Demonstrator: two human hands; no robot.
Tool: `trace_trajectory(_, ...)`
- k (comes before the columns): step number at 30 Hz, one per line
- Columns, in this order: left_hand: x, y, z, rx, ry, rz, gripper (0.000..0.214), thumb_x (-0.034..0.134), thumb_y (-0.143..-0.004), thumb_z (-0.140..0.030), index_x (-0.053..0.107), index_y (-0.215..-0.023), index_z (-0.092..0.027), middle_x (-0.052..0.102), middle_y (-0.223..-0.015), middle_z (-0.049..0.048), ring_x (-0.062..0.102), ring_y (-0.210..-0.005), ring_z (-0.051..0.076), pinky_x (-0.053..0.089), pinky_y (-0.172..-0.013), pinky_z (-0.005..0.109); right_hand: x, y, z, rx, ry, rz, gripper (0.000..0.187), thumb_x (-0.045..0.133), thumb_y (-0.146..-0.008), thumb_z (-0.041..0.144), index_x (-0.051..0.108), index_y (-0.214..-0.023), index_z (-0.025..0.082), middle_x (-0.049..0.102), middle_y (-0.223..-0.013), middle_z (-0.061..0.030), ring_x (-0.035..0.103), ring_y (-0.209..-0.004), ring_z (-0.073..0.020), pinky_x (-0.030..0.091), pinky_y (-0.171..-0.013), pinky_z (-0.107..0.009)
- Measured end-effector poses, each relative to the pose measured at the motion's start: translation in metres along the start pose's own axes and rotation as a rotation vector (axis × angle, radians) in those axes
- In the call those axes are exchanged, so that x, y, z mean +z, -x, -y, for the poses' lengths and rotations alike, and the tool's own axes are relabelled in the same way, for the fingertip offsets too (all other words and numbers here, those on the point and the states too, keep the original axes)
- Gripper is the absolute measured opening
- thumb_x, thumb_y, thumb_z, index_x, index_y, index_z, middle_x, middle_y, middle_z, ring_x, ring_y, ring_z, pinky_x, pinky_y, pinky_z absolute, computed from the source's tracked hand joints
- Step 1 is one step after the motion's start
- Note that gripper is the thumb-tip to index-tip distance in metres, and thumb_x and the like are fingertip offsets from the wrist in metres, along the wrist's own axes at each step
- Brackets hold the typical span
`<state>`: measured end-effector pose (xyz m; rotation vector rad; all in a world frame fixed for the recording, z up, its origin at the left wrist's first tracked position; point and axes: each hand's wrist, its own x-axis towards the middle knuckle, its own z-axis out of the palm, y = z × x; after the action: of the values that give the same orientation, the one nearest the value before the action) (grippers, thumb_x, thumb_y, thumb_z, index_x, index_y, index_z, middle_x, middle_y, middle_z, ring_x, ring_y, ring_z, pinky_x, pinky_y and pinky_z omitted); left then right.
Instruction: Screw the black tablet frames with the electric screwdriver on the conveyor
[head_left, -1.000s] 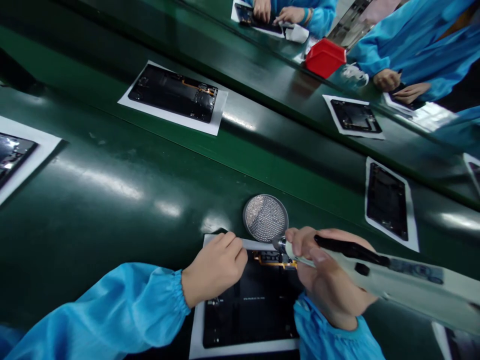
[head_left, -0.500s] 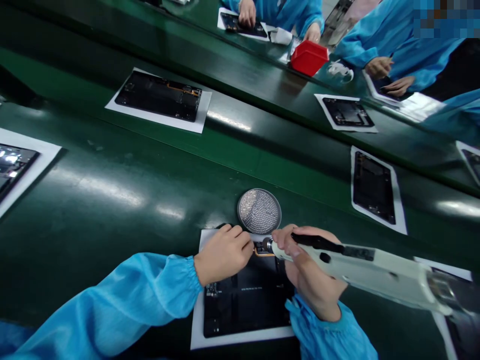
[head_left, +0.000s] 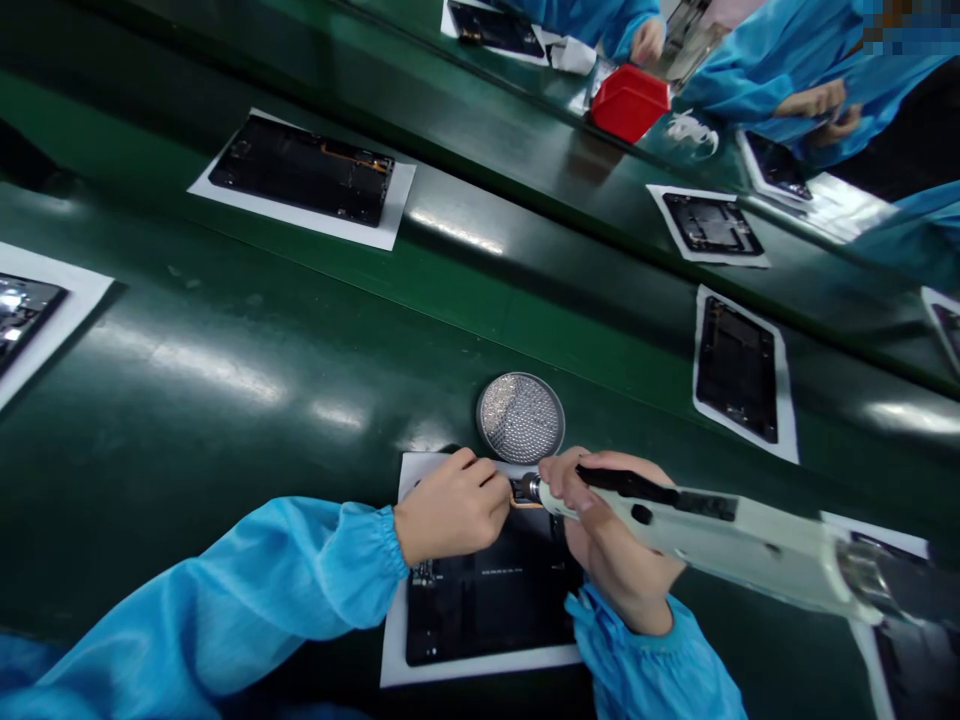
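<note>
In my right hand (head_left: 611,530) is a pale electric screwdriver (head_left: 739,545) with a black lever. It lies at a slant, its metal nose over the upper edge of a black tablet body (head_left: 495,610). Beside that nose my left hand (head_left: 457,508) bends over the same edge, fingers drawn together; what they hold, if anything, is hidden. An orange flex cable (head_left: 526,505) shows between the hands. Under the tablet lies a white sheet (head_left: 480,673). Just beyond it stands a round dish (head_left: 520,418) with a dimpled inside and small shiny bits, perhaps screws, at its left.
More open tablet bodies (head_left: 304,170) (head_left: 736,370) rest on white sheets along the green bench (head_left: 247,440). One tablet (head_left: 22,320) is cut off at the left. Across the bench sit a red bin (head_left: 630,103) and co-workers in blue sleeves (head_left: 757,75).
Tablets on the middle strip have shifted left. Across the bench, one co-worker's hand has left a tablet and another's hands have lifted off theirs. My hands and the screwdriver stay nearly in place.
</note>
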<state>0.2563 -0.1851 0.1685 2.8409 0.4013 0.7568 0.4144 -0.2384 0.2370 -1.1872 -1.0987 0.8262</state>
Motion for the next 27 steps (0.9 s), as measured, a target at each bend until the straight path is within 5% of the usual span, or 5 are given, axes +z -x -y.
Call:
trace_trajectory(10,0.001,0.002,0.001,-0.008,-0.017,-0.025,0.026,0.050,-0.099,-0.013,0.064,-0.078,-0.012,0.061,-0.081,0.0063,0.052,-0.074,0.019,0.030,-0.061,0.036,0.002,0.001,-0.001,-0.015,-0.033,0.005,0.026,0.063,-0.088,0.010,0.065,-0.109,0.025,0.065,-0.076,0.0008,0.065,-0.076,-0.0187,0.053,-0.076,-0.042)
trace_trajectory(27,-0.012,0.009,-0.010,-0.022,-0.084,0.118,0.024,0.046,-0.099,-0.014,0.068,-0.092,-0.007,0.063,-0.097,0.0132,0.057,-0.085,0.024,0.038,-0.066,0.038,0.005,0.002,-0.004,0.041,0.027,-0.027,0.018,0.067,-0.085,0.014,0.066,-0.101,0.024,0.064,-0.073,0.0017,0.065,-0.071,-0.0173,0.055,-0.068,-0.038)
